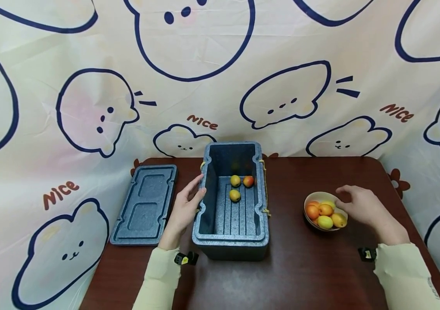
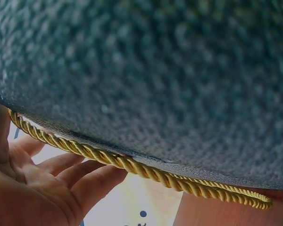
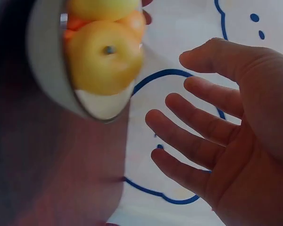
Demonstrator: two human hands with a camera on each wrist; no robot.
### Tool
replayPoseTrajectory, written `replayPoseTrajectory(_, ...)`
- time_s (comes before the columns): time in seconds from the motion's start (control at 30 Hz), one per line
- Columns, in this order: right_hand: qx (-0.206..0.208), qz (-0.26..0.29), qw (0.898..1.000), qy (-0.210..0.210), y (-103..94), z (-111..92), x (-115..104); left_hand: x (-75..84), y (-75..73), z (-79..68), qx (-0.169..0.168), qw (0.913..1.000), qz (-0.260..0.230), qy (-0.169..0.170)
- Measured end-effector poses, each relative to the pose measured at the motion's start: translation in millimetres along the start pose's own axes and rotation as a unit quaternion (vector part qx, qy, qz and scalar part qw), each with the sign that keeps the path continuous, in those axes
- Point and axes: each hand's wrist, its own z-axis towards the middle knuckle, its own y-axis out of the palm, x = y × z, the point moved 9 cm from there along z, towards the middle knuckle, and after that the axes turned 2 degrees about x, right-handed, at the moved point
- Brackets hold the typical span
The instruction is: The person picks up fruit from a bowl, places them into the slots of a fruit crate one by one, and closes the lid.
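A grey foam box (image 1: 230, 237) stands at the middle of the table, with two yellow fruits (image 1: 235, 196) and one red-orange fruit (image 1: 248, 181) on its ribbed floor. My left hand (image 1: 182, 209) is at the box's left side, fingers extended and fingertips at the rim. The left wrist view shows its palm beside a gold twisted rope (image 2: 132, 165) along the box wall. On the right, a bowl (image 3: 45, 56) contains several orange and yellow fruits (image 1: 325, 209). My right hand (image 1: 363, 209) hovers at the bowl's right edge; in the right wrist view its fingers are spread, holding nothing.
A grey foam lid (image 1: 148, 202) with two recessed panels lies left of the box. The dark brown table (image 1: 293, 267) ends at a cream cloth backdrop (image 1: 212, 99) printed with blue cartoon outlines.
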Motion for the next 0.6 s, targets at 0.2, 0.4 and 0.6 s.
replayPoseTrajectory(0.2, -0.003, 0.013, 1.000, 0.006, 13.0, -7, 7, 1.2, 0.6, -0.5, 0.001, 1.0000, 0.000, 0.000)
replayPoseTrajectory(0.4, -0.003, 0.036, 0.999, -0.002, 22.9, -12, 6, 1.0, -0.2, -0.6, 0.003, 1.0000, 0.001, -0.001)
replayPoseTrajectory(0.6, -0.014, 0.059, 0.998, 0.000, 33.5, -13, 1, 1.0, -0.2, -1.1, 0.002, 1.0000, 0.001, -0.003)
